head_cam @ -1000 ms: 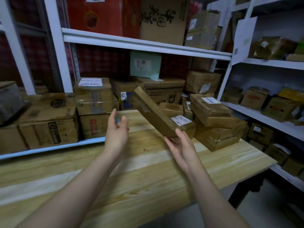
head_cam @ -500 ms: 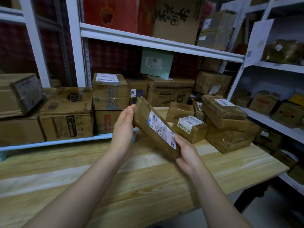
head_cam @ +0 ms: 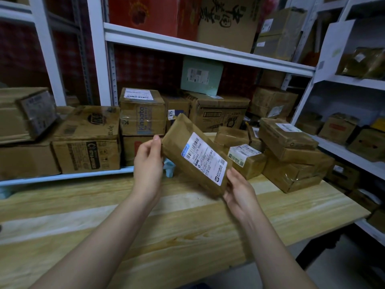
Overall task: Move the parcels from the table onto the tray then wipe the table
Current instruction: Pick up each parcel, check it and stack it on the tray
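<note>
I'm seeing flat brown parcel [head_cam: 193,155] tilting centre frame, label up; other parcels [head_cam: 291,151] lying stacked right, on table [head_cam: 187,226].

The held parcel [head_cam: 193,155] hangs above the middle of the table [head_cam: 187,226], with the left hand [head_cam: 148,163] at its left edge and the right hand [head_cam: 239,190] under its near end. The stacked parcels [head_cam: 291,155] lie at the table's far right corner. Behind the far edge, a shelf [head_cam: 62,178] carries boxes [head_cam: 87,142].
</note>
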A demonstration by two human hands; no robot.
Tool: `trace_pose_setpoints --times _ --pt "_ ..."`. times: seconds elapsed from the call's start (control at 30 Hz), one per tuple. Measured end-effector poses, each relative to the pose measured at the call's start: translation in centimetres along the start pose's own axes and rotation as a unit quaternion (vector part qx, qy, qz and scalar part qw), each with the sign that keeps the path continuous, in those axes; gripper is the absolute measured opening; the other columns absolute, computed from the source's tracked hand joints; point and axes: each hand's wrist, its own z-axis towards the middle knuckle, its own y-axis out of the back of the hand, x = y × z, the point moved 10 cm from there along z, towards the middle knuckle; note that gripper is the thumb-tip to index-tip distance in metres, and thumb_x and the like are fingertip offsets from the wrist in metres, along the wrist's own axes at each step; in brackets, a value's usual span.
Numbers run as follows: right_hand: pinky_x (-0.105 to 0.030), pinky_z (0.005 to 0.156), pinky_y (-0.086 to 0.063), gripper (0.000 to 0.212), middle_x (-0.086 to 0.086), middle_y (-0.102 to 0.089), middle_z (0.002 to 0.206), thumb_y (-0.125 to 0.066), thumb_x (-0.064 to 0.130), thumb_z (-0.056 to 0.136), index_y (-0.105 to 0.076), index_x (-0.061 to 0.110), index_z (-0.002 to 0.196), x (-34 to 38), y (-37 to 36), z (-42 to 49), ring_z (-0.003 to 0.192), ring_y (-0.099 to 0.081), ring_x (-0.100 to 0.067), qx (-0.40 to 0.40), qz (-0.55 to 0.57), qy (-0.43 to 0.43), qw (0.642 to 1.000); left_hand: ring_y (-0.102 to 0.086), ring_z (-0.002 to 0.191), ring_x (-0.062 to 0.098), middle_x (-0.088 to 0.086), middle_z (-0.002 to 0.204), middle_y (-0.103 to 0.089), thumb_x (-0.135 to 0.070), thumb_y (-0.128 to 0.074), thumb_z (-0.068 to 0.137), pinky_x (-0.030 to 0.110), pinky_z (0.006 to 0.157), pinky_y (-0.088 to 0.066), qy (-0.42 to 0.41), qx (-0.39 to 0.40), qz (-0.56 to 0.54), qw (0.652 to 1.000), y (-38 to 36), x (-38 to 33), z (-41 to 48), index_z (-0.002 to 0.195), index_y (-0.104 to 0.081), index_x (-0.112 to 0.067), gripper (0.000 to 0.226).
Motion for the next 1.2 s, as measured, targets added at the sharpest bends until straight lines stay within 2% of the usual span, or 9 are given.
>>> trace_pose_setpoints --times 0.1,0.3,0.4,0.5,0.67,0.77,0.97,1.07,1.2 --pt "-0.028 0.073 -0.062 0.027 -0.006 -0.075 0.114 -0.052 0.012 0.102 -0.066 0.016 0.126 0.4 0.2 -0.2 0.1 -0.072 -0.016 0.0 0.013 0.009 1.0 -0.063 0.093 0.009 -0.008 0.091 -0.071 -0.043 -0.05 0.096 0.04 0.093 -0.049 -0.024 -0.02 0.017 0.999 0.6 0.1 0.0 0.088 -0.068 -0.026 0.026" --pt "-0.043 0.094 -0.055 0.02 -0.006 -0.075 0.11 -0.052 0.012 0.102 -0.064 0.027 0.108 1.4 0.2 -0.9 0.102 -0.069 -0.02 -0.017 0.033 0.032 0.999 -0.063 0.105 0.005 -0.008 0.104 -0.073 -0.038 -0.049 0.098 0.036 0.103 -0.045 -0.025 -0.042 0.011 0.999 1.2 0.5 -0.3 0.103 -0.073 -0.023 0.028" --pt "-0.049 0.103 -0.05 0.028 -0.009 -0.073 0.117 -0.05 0.022 0.104 -0.058 0.02 0.13 1.4 0.4 -0.9 0.112 -0.067 -0.027 -0.033 0.042 0.037 0.998 -0.061 0.097 0.005 -0.008 0.105 -0.071 -0.032 -0.048 0.099 0.03 0.095 -0.046 -0.023 -0.023 0.014 0.999 0.9 0.6 -0.4 0.109 -0.071 -0.023 0.026" --pt "-0.05 0.108 -0.046 0.039 -0.011 -0.068 0.128 -0.049 0.036 0.103 -0.054 0.019 0.138 1.0 0.3 -0.7 0.117 -0.065 -0.027 -0.038 0.055 0.03 0.997 -0.055 0.075 0.003 -0.007 0.085 -0.064 -0.029 -0.05 0.099 0.023 0.077 -0.045 -0.01 0.005 0.015 1.0 0.3 1.1 -0.3 0.11 -0.069 -0.026 0.023" --pt "-0.049 0.109 -0.042 0.06 -0.012 -0.043 0.154 -0.048 0.046 0.101 -0.036 0.019 0.153 0.7 0.7 -0.6 0.136 -0.047 -0.035 -0.055 0.097 0.013 0.994 -0.058 0.065 -0.001 -0.007 0.077 -0.062 -0.027 -0.056 0.096 0.014 0.062 -0.044 0.001 0.014 0.011 1.0 0.0 1.6 -0.5 0.109 -0.063 -0.024 0.015" --pt "-0.047 0.104 -0.045 0.065 -0.011 -0.038 0.158 -0.046 0.049 0.1 -0.029 0.021 0.156 0.7 0.9 -0.5 0.135 -0.046 -0.039 -0.052 0.11 0.009 0.993 -0.059 0.059 -0.007 -0.007 0.075 -0.063 -0.026 -0.058 0.095 0.01 0.06 -0.045 0.003 0.014 0.01 1.0 0.2 1.8 -0.6 0.104 -0.062 -0.023 0.01" --pt "-0.045 0.101 -0.05 0.064 -0.017 -0.043 0.152 -0.05 0.045 0.099 -0.03 0.02 0.155 0.7 1.0 -0.7 0.124 -0.054 -0.037 -0.051 0.128 -0.003 0.991 -0.059 0.07 0.0 -0.007 0.079 -0.065 -0.027 -0.06 0.093 0.013 0.066 -0.046 0.009 0.005 0.018 1.0 0.8 1.7 -0.9 0.1 -0.064 -0.023 0.009" --pt "-0.048 0.103 -0.049 0.063 -0.017 -0.049 0.145 -0.051 0.046 0.098 -0.031 0.024 0.154 0.8 0.7 -0.9 0.12 -0.056 -0.036 -0.047 0.14 -0.01 0.989 -0.063 0.081 0.002 -0.008 0.085 -0.068 -0.025 -0.062 0.093 0.018 0.078 -0.049 0.019 0.006 0.012 1.0 1.1 2.1 -1.0 0.098 -0.066 -0.024 0.007" --pt "-0.044 0.087 -0.054 0.067 -0.015 -0.058 0.135 -0.053 0.055 0.092 -0.037 0.021 0.147 0.3 -0.3 -1.0 0.114 -0.061 -0.031 -0.03 0.178 -0.027 0.983 -0.065 0.08 0.005 -0.005 0.083 -0.07 -0.019 -0.065 0.09 0.018 0.077 -0.049 0.019 0.013 0.009 1.0 0.9 2.5 -0.9 0.092 -0.066 -0.025 0.006"
